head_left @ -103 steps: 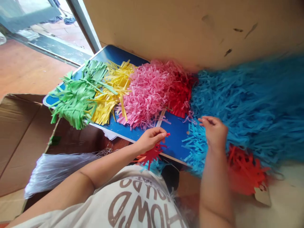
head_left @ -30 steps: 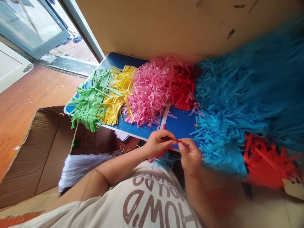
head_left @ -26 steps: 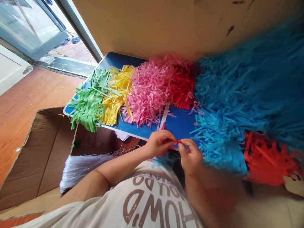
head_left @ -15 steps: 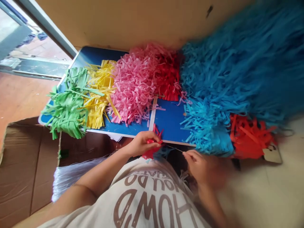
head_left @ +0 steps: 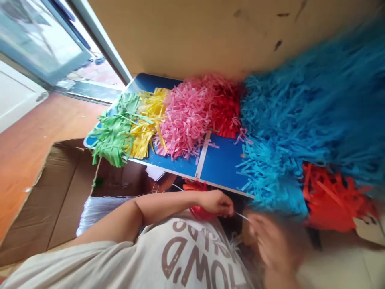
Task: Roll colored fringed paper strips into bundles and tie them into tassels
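My left hand (head_left: 218, 202) is closed, pinching a thin white string (head_left: 241, 216) in front of my shirt. From there the string runs taut to my right hand (head_left: 264, 233), which is blurred by motion but closed round its other end. Red fringed paper (head_left: 203, 213) lies at my lap just under the left wrist, partly covered by the forearm. More of its red strips (head_left: 194, 185) show beyond the forearm, below the table edge. Another piece of white string shows left of those strips.
On the blue table (head_left: 222, 162) lie fringed paper bundles: green (head_left: 116, 130), yellow (head_left: 147, 132), pink (head_left: 186, 120), dark red (head_left: 225, 112), a large blue heap (head_left: 288, 120) and orange-red (head_left: 333, 198). A cardboard box (head_left: 57, 192) and a white strand bundle (head_left: 102, 210) are at left.
My left hand has moved right and down, off the red paper and onto the string. My right hand has shifted right and lower. The view has tilted, showing more of the doorway.
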`<state>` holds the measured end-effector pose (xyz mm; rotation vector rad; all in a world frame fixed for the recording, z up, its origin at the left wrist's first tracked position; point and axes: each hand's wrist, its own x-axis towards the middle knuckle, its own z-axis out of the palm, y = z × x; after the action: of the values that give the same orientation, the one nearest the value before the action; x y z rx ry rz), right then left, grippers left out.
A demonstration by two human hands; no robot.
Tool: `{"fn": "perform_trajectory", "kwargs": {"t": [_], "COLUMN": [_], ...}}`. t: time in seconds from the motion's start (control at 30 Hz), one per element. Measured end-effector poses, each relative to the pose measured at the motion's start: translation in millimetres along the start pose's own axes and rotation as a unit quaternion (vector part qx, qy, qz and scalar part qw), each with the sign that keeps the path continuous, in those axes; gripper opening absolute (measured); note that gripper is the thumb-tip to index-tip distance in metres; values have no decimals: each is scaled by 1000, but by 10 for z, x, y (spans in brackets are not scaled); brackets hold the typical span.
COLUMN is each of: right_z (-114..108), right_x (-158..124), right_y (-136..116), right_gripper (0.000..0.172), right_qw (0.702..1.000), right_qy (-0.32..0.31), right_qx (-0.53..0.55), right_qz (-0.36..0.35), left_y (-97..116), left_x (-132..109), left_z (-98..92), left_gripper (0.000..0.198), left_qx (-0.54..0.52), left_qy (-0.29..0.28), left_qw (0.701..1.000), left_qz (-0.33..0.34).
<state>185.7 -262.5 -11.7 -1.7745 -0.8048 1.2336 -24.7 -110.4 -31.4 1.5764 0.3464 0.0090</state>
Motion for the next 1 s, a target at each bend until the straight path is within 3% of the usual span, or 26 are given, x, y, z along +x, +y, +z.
{"fn": "perform_trajectory", "kwargs": {"t": [0.1, 0.17, 0.27, 0.3, 0.37, 0.43, 0.47, 0.6, 0.7, 0.9, 1.0], "right_z": [-470, -559, -261, -110, 129, 184, 137, -269, -445, -308, -273], "right_x": [-108, -134, -126, -112, -70, -17, 10, 101, 141, 246, 305], "right_y": [-103, -152, -249, -287, -362, -419, -438, -475, -566, -984, -1133], "right_gripper": [51, 43, 42, 44, 45, 42, 39, 23, 17, 24, 30], "right_qw": [988, 991, 994, 991, 990, 992, 991, 964, 944, 913, 913], "right_qy": [-12, -6, -74, -101, -117, -93, -76, 13, 90, 252, 258], "right_qx": [155, 131, 20, 2, 9, 58, 95, 261, 303, 298, 278], "right_qz": [3, 26, 83, 87, 75, 60, 47, -49, -90, -115, -149], "left_y": [-163, -133, 71, 147, 255, 276, 256, 72, -39, -94, -150], "left_x": [-43, -81, -72, -56, -37, -56, -82, -228, -310, -427, -499], "left_z": [1, 4, 21, 24, 19, -6, -26, -108, -145, -213, -249], "left_gripper": [9, 11, 36, 44, 56, 61, 61, 61, 48, 20, 14], "left_qx": [0, -24, -118, -160, -230, -238, -223, -136, -96, -3, 36], "left_qy": [17, 64, 76, 44, -48, -95, -85, 21, 54, 78, 98], "left_qw": [999, 998, 984, 978, 967, 965, 970, 990, 994, 997, 994], "left_qz": [-30, 0, 108, 126, 101, 52, 37, 18, -7, -24, -38]}}
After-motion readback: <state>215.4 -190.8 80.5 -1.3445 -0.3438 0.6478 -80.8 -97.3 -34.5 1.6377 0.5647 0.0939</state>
